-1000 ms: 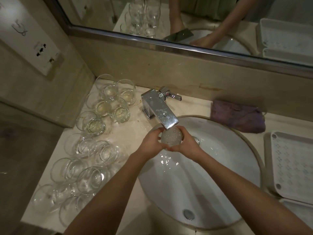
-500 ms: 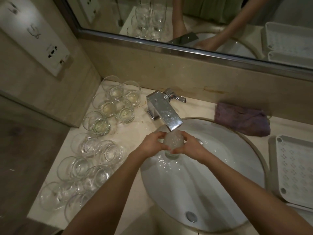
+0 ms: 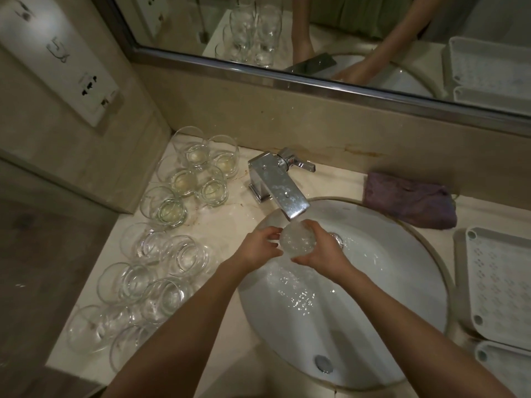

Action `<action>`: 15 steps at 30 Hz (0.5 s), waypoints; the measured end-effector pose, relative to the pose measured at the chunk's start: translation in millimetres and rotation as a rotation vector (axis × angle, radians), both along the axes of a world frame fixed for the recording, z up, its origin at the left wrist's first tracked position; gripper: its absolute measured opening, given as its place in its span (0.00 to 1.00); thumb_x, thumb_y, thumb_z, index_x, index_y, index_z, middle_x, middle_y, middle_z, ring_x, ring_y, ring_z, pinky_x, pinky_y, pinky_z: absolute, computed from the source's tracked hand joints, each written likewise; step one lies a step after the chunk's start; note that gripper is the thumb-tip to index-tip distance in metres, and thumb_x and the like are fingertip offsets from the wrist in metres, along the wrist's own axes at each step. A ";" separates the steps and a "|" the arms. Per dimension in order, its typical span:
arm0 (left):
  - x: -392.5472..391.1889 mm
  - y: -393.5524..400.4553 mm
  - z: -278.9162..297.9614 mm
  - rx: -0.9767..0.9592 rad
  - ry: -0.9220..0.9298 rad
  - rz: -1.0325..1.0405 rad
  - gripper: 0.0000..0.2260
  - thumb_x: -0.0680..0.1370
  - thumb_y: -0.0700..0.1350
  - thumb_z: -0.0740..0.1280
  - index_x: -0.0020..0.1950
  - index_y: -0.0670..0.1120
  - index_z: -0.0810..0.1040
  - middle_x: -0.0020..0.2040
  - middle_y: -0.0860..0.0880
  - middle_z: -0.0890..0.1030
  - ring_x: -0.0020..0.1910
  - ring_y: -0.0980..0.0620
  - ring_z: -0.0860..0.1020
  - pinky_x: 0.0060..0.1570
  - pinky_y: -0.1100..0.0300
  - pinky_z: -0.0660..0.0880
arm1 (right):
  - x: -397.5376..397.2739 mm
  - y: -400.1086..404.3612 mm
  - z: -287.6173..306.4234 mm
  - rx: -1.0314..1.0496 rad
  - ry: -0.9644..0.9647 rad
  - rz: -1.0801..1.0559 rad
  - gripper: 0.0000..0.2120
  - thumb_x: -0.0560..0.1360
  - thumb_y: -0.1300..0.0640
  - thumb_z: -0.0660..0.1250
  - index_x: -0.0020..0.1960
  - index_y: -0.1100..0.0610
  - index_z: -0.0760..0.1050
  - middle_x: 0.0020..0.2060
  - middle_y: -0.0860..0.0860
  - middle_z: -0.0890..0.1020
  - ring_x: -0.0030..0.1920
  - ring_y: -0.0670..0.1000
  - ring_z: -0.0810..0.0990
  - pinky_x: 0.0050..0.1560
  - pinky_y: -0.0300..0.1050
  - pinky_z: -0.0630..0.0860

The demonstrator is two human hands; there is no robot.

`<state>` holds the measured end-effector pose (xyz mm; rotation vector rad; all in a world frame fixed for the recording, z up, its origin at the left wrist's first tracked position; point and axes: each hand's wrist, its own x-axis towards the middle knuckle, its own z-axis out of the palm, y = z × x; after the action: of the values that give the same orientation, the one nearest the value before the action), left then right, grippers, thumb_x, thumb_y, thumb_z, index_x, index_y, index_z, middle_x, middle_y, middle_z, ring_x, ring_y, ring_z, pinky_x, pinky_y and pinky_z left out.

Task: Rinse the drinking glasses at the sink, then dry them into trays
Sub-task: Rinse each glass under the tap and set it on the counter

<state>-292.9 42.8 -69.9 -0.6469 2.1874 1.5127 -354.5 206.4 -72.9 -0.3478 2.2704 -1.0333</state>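
One drinking glass [image 3: 297, 240] is held directly under the tap [image 3: 280, 187] spout, over the far rim of the sink [image 3: 402, 282]. Its round end faces the camera; long axis appears roughly upright, exact tilt unclear. Right hand [image 3: 319, 251] grips it with curled fingers; left hand [image 3: 260, 247] pinches its left side. Left of the sink, more glasses [image 3: 169, 208] stand on the table [image 3: 230, 225]; right of it, a white tray [image 3: 500, 280].

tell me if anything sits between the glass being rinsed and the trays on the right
Nothing visible blocks it. The glass, held by both hands under the faucet, has open basin and bare counter toward the white tray; the purple cloth lies farther back.
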 end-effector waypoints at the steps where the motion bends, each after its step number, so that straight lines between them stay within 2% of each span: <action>1: 1.8 1.7 -2.2 0.006 -0.001 -0.004 0.22 0.73 0.30 0.70 0.65 0.41 0.74 0.52 0.45 0.79 0.42 0.57 0.78 0.41 0.76 0.71 | 0.9 0.6 0.3 -0.006 0.006 -0.029 0.40 0.62 0.61 0.80 0.69 0.54 0.65 0.55 0.46 0.75 0.54 0.48 0.75 0.50 0.38 0.72; 3: 2.7 5.4 -2.0 -0.018 0.010 0.022 0.20 0.73 0.31 0.70 0.64 0.40 0.75 0.49 0.46 0.78 0.43 0.55 0.79 0.42 0.74 0.72 | 1.1 -1.5 2.9 0.002 0.028 -0.012 0.39 0.63 0.61 0.80 0.68 0.54 0.66 0.54 0.45 0.74 0.54 0.48 0.75 0.50 0.38 0.71; 5: 2.6 5.6 -3.9 -0.015 0.014 0.073 0.20 0.73 0.33 0.70 0.65 0.41 0.75 0.55 0.44 0.80 0.51 0.51 0.80 0.49 0.69 0.73 | -2.0 -2.4 1.3 0.008 0.014 0.023 0.38 0.63 0.60 0.79 0.68 0.54 0.66 0.54 0.46 0.74 0.54 0.49 0.75 0.50 0.40 0.72; 7: 1.3 5.3 -2.6 0.008 0.028 0.088 0.22 0.73 0.34 0.71 0.67 0.43 0.74 0.59 0.45 0.79 0.51 0.53 0.79 0.45 0.75 0.72 | -4.0 -3.9 1.4 -0.020 -0.025 -0.066 0.38 0.63 0.60 0.80 0.67 0.54 0.65 0.54 0.46 0.75 0.54 0.49 0.76 0.51 0.43 0.75; 10: -3.8 5.1 1.3 0.034 0.071 0.070 0.24 0.73 0.34 0.71 0.68 0.42 0.73 0.57 0.48 0.77 0.46 0.56 0.78 0.41 0.77 0.71 | -4.2 -10.6 4.2 -0.078 -0.119 -0.249 0.33 0.63 0.61 0.80 0.61 0.53 0.65 0.48 0.45 0.77 0.48 0.45 0.77 0.44 0.35 0.75; 11: -5.1 5.9 2.6 0.044 0.086 0.043 0.25 0.73 0.33 0.72 0.69 0.42 0.72 0.56 0.49 0.76 0.47 0.57 0.77 0.41 0.78 0.71 | -3.4 -12.5 5.6 -0.110 -0.176 -0.323 0.31 0.64 0.61 0.80 0.59 0.54 0.65 0.47 0.45 0.77 0.46 0.44 0.78 0.44 0.36 0.76; 13: -5.4 7.2 1.4 0.005 0.090 -0.015 0.29 0.72 0.36 0.74 0.71 0.43 0.70 0.61 0.49 0.74 0.56 0.54 0.75 0.50 0.76 0.70 | -4.1 -12.2 2.0 -0.225 -0.346 -0.485 0.28 0.64 0.60 0.79 0.59 0.58 0.69 0.49 0.51 0.81 0.49 0.51 0.82 0.45 0.44 0.81; 15: -3.6 7.3 -2.0 -0.072 0.108 -0.059 0.33 0.70 0.37 0.76 0.73 0.44 0.68 0.67 0.48 0.71 0.65 0.50 0.71 0.62 0.64 0.69 | -6.6 -10.7 -3.6 -0.347 -0.561 -0.618 0.26 0.68 0.57 0.77 0.61 0.64 0.72 0.54 0.59 0.81 0.52 0.57 0.83 0.43 0.46 0.82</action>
<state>-296.6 50.1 -71.9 -0.5298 2.3301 1.4768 -361.1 195.6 -76.5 0.4939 1.7005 -1.5976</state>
